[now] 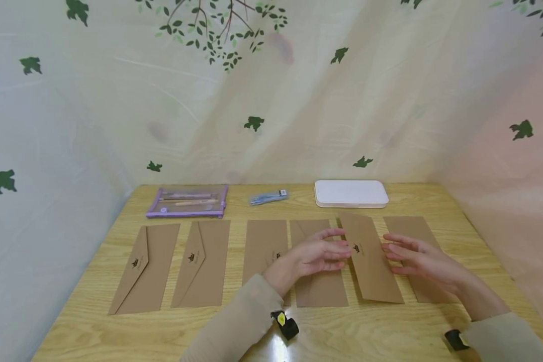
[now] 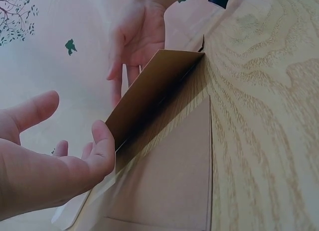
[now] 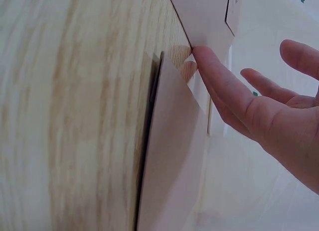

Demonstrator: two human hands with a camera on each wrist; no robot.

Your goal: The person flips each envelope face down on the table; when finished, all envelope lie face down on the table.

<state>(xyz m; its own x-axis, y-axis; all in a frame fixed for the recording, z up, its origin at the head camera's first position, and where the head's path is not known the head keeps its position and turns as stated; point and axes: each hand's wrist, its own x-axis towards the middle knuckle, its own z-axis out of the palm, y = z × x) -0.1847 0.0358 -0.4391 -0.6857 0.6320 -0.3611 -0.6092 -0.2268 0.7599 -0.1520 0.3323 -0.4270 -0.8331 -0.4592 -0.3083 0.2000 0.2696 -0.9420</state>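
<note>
Soft, even light over counter [image 1: 366,327]; white glare patch low in head view. Broad diagonal shading on backdrop cloth [image 1: 294,100], pinkish at right. Left-wrist view dimmer, near-black shadow beneath tilted envelope [image 2: 149,86]. Right-wrist view paler, backdrop cloth there washed out, hazy.

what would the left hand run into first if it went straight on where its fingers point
Most likely the tilted envelope: its raised edge stands right at the left hand, though whether they already touch is hard to tell.
</note>
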